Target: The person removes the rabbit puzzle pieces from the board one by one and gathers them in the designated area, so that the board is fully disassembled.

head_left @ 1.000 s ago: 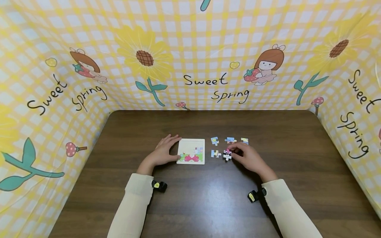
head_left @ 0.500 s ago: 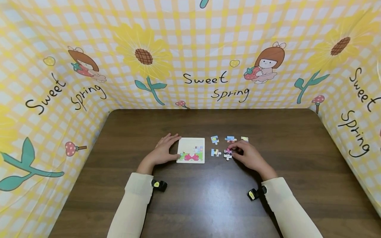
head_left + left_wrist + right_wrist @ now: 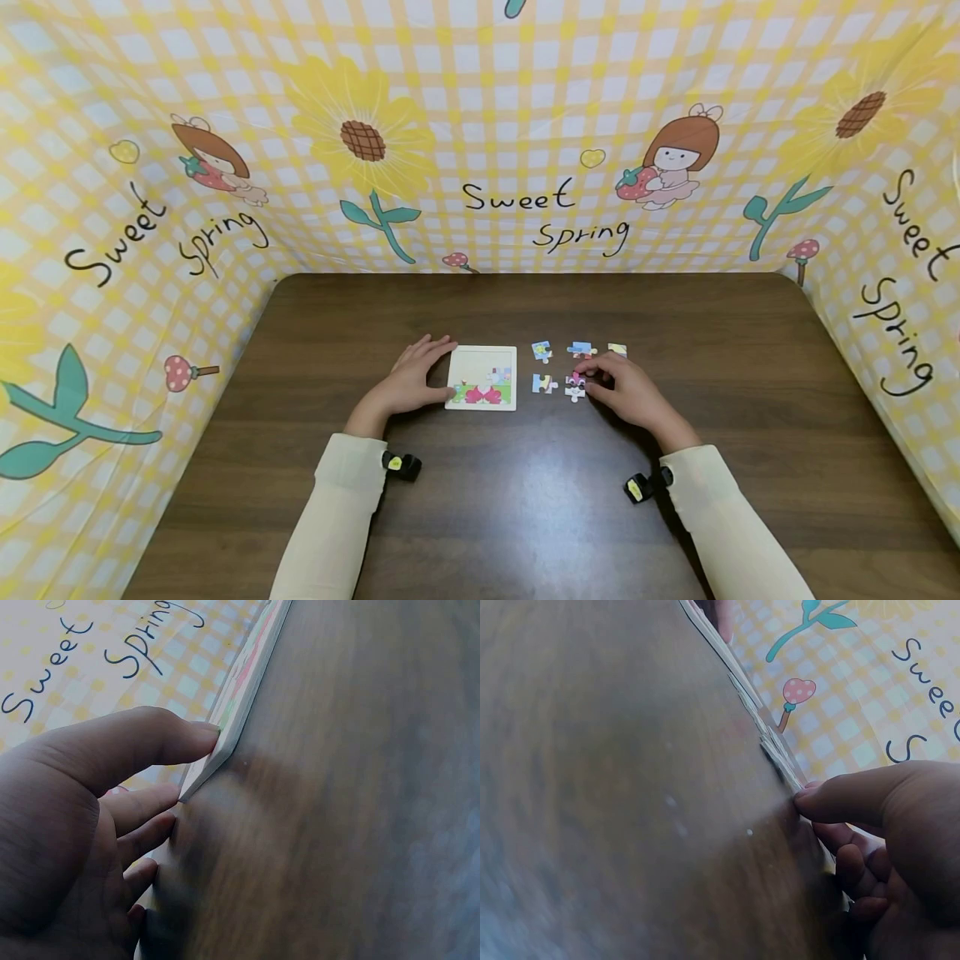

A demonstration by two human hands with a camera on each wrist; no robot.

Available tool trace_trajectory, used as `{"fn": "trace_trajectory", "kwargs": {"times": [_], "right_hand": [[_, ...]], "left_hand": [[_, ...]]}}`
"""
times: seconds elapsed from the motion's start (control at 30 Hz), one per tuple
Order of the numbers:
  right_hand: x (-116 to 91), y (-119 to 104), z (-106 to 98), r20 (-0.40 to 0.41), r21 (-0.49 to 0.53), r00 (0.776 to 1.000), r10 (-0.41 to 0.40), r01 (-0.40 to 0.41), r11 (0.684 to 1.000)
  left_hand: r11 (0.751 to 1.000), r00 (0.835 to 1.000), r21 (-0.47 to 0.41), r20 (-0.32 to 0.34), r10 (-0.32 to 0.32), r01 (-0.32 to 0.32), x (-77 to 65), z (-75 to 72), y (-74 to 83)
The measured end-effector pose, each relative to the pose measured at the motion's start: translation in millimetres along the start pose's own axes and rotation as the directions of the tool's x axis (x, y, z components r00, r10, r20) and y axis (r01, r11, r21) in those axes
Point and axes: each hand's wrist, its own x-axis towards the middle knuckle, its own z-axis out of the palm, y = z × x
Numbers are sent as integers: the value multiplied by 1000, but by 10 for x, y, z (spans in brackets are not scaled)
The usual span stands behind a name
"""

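My left hand (image 3: 408, 383) rests at the left edge of a square puzzle tray (image 3: 480, 407), thumb on the near left corner and index finger at the far one. In the left wrist view the thumb (image 3: 199, 741) touches the tray's rim, its fingers nearly straight. The tray's lower part shows fitted pieces with pink and green print; its upper left is bare. Right of the tray, my right hand (image 3: 633, 398) pinches a pink, black and white puzzle piece (image 3: 575, 387) between thumb and index finger, low at the tabletop. In the right wrist view that thumb (image 3: 829, 799) meets the piece's edge.
Loose puzzle pieces lie near the right hand: one with a yellow print (image 3: 542, 351), a blue one (image 3: 581, 349), a pale yellow one (image 3: 617, 349) and a blue-cream one (image 3: 543, 383). The brown table (image 3: 480, 500) meets a checked cloth (image 3: 510, 108) at its back and sides.
The pinched puzzle piece has turned slightly and stands squarer, shifted a little right. My left hand and the tray stay in place.
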Motion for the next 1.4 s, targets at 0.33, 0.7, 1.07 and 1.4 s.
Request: {"fn": "trace_trajectory", "kwargs": {"times": [0.33, 0.7, 1.07, 1.4], "right_hand": [[-1, 5, 7, 2, 6, 1000, 6, -6, 1000], [0, 18, 2, 8, 10, 1000, 9, -9, 1000], [54, -95, 52, -31, 9, 1000, -2, 2, 1000], [246, -452, 303, -4, 26, 996, -92, 92, 995]], "left_hand": [[1000, 1000, -14, -4, 17, -17, -17, -1, 5], [1000, 1000, -19, 3, 10, -10, -18, -6, 16], [1000, 1000, -20, 2, 5, -5, -17, -11, 3], [1000, 1000, -9, -1, 2, -2, -7, -3, 5]]}}
